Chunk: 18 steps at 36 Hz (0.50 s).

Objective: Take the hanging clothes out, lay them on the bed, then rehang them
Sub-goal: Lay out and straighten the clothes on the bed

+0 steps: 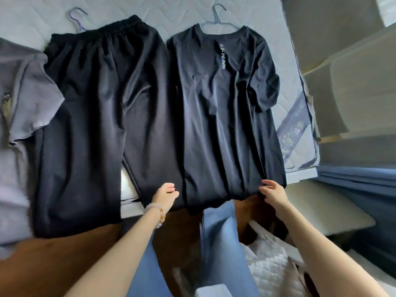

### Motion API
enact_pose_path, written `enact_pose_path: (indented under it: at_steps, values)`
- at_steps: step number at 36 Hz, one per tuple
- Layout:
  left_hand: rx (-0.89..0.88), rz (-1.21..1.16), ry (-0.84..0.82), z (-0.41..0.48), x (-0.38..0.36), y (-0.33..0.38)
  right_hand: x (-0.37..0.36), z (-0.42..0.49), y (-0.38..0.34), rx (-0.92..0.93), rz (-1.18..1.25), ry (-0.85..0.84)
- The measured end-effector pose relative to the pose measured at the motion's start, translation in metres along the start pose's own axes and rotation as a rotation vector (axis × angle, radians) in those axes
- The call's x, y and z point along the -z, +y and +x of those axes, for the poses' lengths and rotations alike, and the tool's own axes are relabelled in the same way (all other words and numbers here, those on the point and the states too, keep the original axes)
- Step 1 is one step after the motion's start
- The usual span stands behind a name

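Observation:
A black T-shirt (222, 116) with white lettering lies flat on the bed (150, 9), still on a blue wire hanger (217, 18). Black trousers (102, 112) lie to its left, with a purple hanger (78, 18) poking out at the waistband. A grey shirt (25, 93) lies at the far left. My left hand (166, 195) hovers at the T-shirt's lower left hem, fingers loosely curled, holding nothing. My right hand (272, 190) touches the lower right hem with relaxed fingers.
The mattress edge (300, 133) runs down the right side, with blue folded fabric (355, 174) and pale furniture (351, 86) beyond it. My blue-trousered leg (216, 243) stands against the brown bed frame (53, 260). A white quilted item (270, 264) lies at bottom right.

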<state>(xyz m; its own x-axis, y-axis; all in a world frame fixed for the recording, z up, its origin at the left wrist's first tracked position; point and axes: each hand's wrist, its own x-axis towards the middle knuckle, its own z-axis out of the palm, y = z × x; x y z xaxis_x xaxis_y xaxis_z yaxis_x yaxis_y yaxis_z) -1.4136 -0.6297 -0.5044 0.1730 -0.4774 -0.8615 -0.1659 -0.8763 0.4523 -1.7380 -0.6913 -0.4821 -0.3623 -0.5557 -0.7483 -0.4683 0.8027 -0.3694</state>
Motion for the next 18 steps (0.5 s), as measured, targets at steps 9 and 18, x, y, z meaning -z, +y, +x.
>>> enact_pose_path:
  at_steps: [9,18]
  values:
    - [0.192,0.013,0.222,0.008,-0.062,0.026,0.075,0.071,-0.001,-0.028,-0.14,-0.071]
    - [0.319,0.142,0.326,0.028,-0.081,0.034,0.082,0.112,-0.021,-0.027,-0.395,-0.073]
